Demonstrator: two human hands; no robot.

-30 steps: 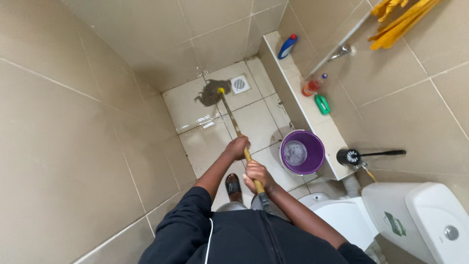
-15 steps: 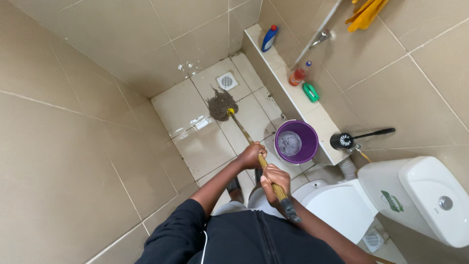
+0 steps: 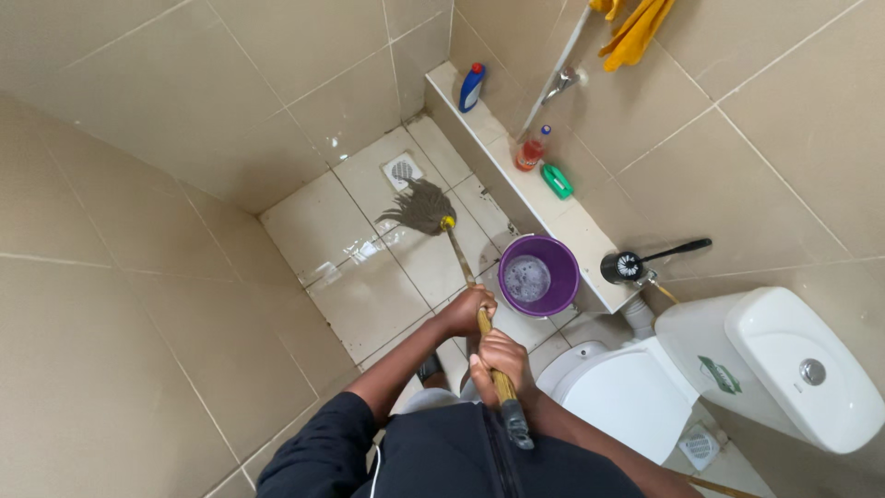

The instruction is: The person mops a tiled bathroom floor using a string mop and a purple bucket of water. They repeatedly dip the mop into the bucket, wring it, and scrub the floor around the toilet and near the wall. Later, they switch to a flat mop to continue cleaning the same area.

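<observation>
Seen from above, the right hand (image 3: 499, 362) and, just beyond it, the left hand (image 3: 467, 311) both clamp a yellow mop handle (image 3: 461, 261). Its grey mop head (image 3: 421, 208) rests on the wet floor tiles (image 3: 369, 295), between a purple bucket (image 3: 539, 275) and a floor drain (image 3: 402, 170).

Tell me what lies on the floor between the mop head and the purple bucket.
In the head view, only wet, bare floor tile lies between the mop head and the purple bucket; the mop's wooden handle slants along its near edge.
</observation>
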